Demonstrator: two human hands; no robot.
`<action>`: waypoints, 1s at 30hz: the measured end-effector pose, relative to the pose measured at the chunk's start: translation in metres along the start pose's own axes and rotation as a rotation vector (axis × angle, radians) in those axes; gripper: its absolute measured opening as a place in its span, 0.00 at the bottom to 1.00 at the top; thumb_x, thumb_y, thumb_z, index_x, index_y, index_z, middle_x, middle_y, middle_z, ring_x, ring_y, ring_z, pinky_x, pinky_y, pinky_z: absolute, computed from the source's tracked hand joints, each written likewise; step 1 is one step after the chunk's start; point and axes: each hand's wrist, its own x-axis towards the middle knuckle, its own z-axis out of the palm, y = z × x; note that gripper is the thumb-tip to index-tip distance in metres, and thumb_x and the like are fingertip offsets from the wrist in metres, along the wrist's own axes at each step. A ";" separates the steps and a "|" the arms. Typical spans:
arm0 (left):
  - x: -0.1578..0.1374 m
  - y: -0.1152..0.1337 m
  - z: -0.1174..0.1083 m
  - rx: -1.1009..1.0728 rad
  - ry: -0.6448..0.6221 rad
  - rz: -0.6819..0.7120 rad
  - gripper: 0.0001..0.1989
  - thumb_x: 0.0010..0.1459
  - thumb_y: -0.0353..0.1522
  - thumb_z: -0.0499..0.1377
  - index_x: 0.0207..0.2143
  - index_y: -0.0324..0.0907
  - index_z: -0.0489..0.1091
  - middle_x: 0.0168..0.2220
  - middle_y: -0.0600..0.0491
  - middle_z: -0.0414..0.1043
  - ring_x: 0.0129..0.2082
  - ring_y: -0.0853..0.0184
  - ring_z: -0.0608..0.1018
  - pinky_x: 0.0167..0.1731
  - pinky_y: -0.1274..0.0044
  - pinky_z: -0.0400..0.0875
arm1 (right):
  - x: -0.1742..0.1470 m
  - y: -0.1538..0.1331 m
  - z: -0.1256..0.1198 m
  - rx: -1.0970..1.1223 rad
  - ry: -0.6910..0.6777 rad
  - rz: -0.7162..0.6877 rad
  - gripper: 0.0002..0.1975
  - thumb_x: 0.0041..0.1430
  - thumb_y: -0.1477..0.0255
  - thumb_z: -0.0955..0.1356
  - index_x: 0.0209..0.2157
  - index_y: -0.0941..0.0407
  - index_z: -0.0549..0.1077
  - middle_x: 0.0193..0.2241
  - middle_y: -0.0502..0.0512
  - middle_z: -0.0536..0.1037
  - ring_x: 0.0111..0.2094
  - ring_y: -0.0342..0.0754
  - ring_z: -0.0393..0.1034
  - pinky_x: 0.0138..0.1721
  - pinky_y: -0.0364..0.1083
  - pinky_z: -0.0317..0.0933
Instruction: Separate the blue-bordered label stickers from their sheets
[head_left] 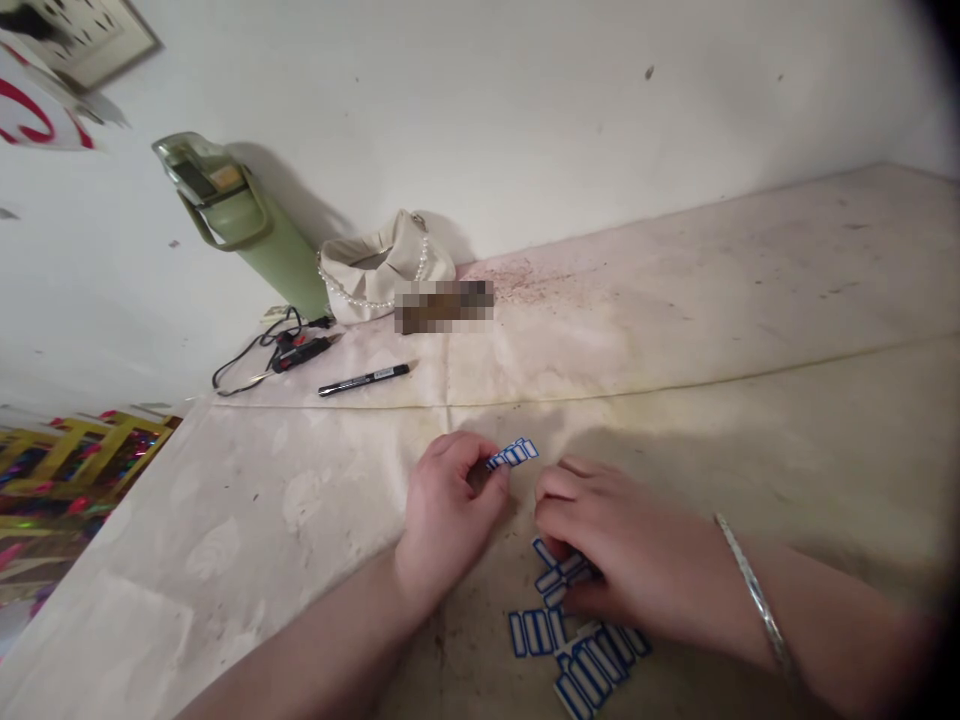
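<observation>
My left hand (455,497) pinches a small strip of white labels with blue borders (517,453) between thumb and fingers, a little above the table. To its right, my right hand (609,535) reaches down with thumb and fingers curled over a loose pile of similar blue-edged label pieces (600,668). Some pieces show between its fingertips, but whether it grips one I cannot tell. Part of the pile lies hidden under this hand. A silver bangle (752,583) circles the right wrist.
A black marker pen (364,380) lies beyond my left hand. Behind it are a corded black-and-red tool (300,352), a green bottle (270,240), a cream bag with pearl strap (375,265) and a blurred-out brown item (442,308). A pale cloth (300,470) covers the table against the wall.
</observation>
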 end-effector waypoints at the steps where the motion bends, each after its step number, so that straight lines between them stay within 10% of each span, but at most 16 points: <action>1: 0.000 0.000 0.000 -0.001 0.000 0.005 0.03 0.52 0.27 0.57 0.31 0.42 0.70 0.29 0.53 0.72 0.33 0.65 0.73 0.34 0.72 0.66 | 0.000 0.001 -0.001 0.015 -0.004 -0.002 0.10 0.40 0.72 0.75 0.25 0.56 0.71 0.32 0.52 0.71 0.37 0.51 0.62 0.37 0.48 0.58; 16: 0.001 0.002 -0.001 -0.004 -0.019 -0.013 0.03 0.52 0.27 0.57 0.30 0.42 0.71 0.29 0.53 0.72 0.32 0.65 0.73 0.32 0.74 0.67 | 0.003 0.010 -0.009 0.187 0.068 0.235 0.05 0.55 0.74 0.66 0.26 0.55 0.66 0.21 0.45 0.69 0.23 0.41 0.59 0.23 0.42 0.48; 22: 0.000 0.001 0.000 -0.005 -0.014 0.006 0.03 0.52 0.28 0.57 0.30 0.42 0.71 0.29 0.53 0.72 0.32 0.65 0.73 0.32 0.72 0.67 | 0.002 0.003 -0.005 -0.009 -0.011 0.036 0.14 0.40 0.72 0.75 0.29 0.57 0.69 0.32 0.53 0.74 0.35 0.50 0.65 0.34 0.47 0.56; 30: 0.000 -0.001 0.001 -0.014 -0.021 -0.005 0.03 0.52 0.28 0.57 0.31 0.42 0.71 0.29 0.53 0.72 0.32 0.65 0.73 0.34 0.72 0.67 | 0.002 0.004 -0.001 -0.003 -0.002 0.019 0.07 0.45 0.76 0.72 0.24 0.57 0.70 0.29 0.51 0.74 0.35 0.48 0.65 0.35 0.46 0.57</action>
